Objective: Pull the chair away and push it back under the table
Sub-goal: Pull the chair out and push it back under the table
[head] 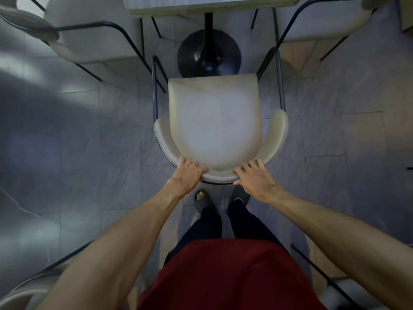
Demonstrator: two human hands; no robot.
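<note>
Our hands on the chair back.
Our left hand (187,173) and right hand (254,177) curl over the chair (214,121) backrest; seat clear of the table (201,4).

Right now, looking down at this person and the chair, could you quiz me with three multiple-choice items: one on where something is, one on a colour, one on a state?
1. Where are both hands?
A. On the tabletop
B. On the curved top of the chair's backrest
C. On the seat's front edge

2. What colour is the chair's upholstery?
A. Cream
B. Red
C. Black

3. Where does the chair stand relative to the table?
A. Fully tucked under
B. Tipped on its side
C. Pulled out, seat clear of the tabletop

Answers:
1. B: the left hand and right hand rest on the backrest rim.
2. A: the chair is pale cream.
3. C: the whole seat shows short of the table edge.
</note>
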